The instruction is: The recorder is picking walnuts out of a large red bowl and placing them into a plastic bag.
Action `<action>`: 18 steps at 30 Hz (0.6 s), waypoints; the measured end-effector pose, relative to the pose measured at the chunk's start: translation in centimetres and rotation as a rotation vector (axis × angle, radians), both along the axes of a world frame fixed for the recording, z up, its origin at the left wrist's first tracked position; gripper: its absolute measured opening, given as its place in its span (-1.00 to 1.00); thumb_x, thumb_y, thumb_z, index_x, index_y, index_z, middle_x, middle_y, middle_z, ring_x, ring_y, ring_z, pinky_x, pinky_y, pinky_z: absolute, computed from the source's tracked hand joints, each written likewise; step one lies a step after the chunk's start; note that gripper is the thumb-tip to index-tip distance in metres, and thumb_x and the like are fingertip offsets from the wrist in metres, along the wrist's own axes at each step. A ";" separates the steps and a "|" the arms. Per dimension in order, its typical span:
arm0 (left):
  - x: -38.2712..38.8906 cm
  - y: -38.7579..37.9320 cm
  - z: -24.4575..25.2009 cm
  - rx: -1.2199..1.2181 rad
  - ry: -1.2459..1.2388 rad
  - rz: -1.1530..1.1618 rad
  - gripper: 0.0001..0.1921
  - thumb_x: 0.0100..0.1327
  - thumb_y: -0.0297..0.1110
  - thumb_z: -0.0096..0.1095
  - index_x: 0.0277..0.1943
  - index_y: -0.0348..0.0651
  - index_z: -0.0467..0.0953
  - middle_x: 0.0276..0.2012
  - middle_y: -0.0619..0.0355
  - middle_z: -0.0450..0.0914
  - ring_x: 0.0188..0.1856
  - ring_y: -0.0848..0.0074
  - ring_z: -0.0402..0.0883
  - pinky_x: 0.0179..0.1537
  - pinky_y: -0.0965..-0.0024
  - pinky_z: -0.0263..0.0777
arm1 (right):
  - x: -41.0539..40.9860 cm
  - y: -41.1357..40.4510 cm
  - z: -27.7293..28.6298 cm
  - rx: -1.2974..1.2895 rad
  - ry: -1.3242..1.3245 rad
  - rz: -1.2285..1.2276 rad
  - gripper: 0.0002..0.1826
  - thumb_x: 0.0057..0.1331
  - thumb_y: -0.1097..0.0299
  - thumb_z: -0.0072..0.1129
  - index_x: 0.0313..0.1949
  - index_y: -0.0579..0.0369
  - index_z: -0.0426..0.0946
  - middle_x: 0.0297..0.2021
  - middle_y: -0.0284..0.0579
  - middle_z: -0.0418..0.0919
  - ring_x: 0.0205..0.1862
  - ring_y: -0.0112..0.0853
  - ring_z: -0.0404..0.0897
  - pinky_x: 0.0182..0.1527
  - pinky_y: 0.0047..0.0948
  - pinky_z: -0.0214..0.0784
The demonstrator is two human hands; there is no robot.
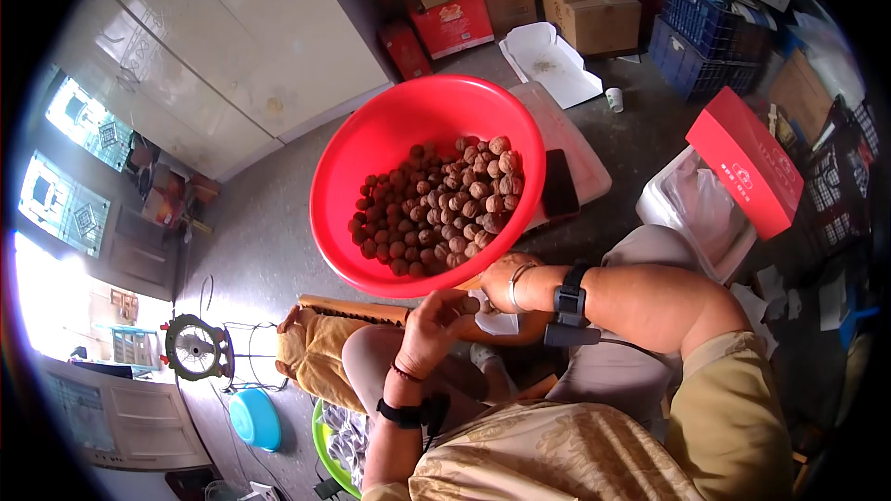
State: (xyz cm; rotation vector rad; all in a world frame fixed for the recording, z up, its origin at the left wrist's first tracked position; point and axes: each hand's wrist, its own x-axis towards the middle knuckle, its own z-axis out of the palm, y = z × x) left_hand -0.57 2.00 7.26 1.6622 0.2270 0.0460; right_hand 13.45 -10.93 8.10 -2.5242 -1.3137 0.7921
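A large red plastic basin (424,184) holds a heap of walnuts (445,209) in their shells. Just below its near rim, my left hand (430,330) is raised with bent fingers and thumb close together; whether a small thing is pinched there cannot be made out. My right hand (509,282) is beside the rim, its fingers pointing down and mostly hidden by the hand itself. Between both hands lies a piece of white paper (498,321), touching or nearly touching the fingers. Both wrists wear black straps.
A dark phone-like slab (560,184) lies on a pale lid (574,146) right of the basin. A white foam box (696,212) with a red carton (748,163) stands at the right. Cartons (592,21) are stacked behind; a blue basin (255,419) and a small fan (196,348) stand left.
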 end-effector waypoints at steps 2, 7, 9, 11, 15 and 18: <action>-0.3 -0.7 -0.2 0.309 0.052 -0.005 -0.65 0.08 -0.55 0.30 -0.04 -0.29 0.44 -0.21 0.16 0.61 -0.30 0.65 0.54 -0.25 0.60 0.42 | 0.2 0.1 -1.6 -0.085 -0.019 0.052 -0.64 0.16 0.22 0.02 -0.15 0.18 0.58 -0.17 0.04 0.60 -0.04 -0.20 0.56 -0.05 -0.29 0.40; -0.3 -1.5 -1.4 0.459 0.024 0.017 -0.61 0.00 -0.50 0.37 -0.06 -0.29 0.47 -0.33 0.19 0.60 -0.43 0.67 0.48 -0.34 0.60 0.41 | -0.1 0.4 -0.1 -0.184 -0.052 0.140 -0.66 0.12 0.25 0.08 -0.16 0.15 0.60 -0.19 0.02 0.61 -0.07 -0.20 0.58 -0.06 -0.30 0.41; -0.3 -1.5 -2.2 0.614 -0.048 0.013 -0.56 0.00 -0.44 0.39 -0.04 -0.28 0.43 -0.38 0.15 0.57 -0.42 0.57 0.51 -0.34 0.55 0.43 | -0.3 0.4 0.7 -0.220 -0.070 0.165 -0.67 0.09 0.25 0.15 -0.18 0.13 0.60 -0.19 0.01 0.61 -0.09 -0.20 0.59 -0.08 -0.27 0.42; -0.3 -1.3 -3.6 0.761 -0.120 0.094 -0.54 0.00 -0.39 0.40 -0.02 -0.27 0.40 -0.39 0.11 0.57 -0.42 0.50 0.53 -0.34 0.49 0.44 | -0.1 0.5 0.2 -0.227 -0.088 0.186 -0.66 0.07 0.24 0.17 -0.18 0.14 0.60 -0.20 0.01 0.61 -0.10 -0.19 0.59 -0.08 -0.27 0.43; -0.6 -1.5 -6.7 0.510 0.230 0.184 -0.47 0.00 -0.27 0.40 0.00 -0.23 0.31 -0.43 -0.01 0.55 -0.40 0.30 0.58 -0.34 0.34 0.46 | -0.2 0.5 -0.1 -0.238 -0.117 0.208 -0.66 0.05 0.26 0.19 -0.20 0.16 0.60 -0.21 0.01 0.61 -0.11 -0.17 0.59 -0.09 -0.26 0.44; -0.4 -2.3 -8.0 0.523 0.250 0.149 -0.54 0.07 -0.30 0.27 0.01 -0.26 0.31 -0.45 -0.05 0.56 -0.40 0.17 0.59 -0.35 0.28 0.47 | -0.1 0.5 -0.4 -0.196 -0.122 0.238 -0.67 0.07 0.24 0.17 -0.22 0.16 0.61 -0.22 0.03 0.61 -0.12 -0.16 0.59 -0.10 -0.26 0.44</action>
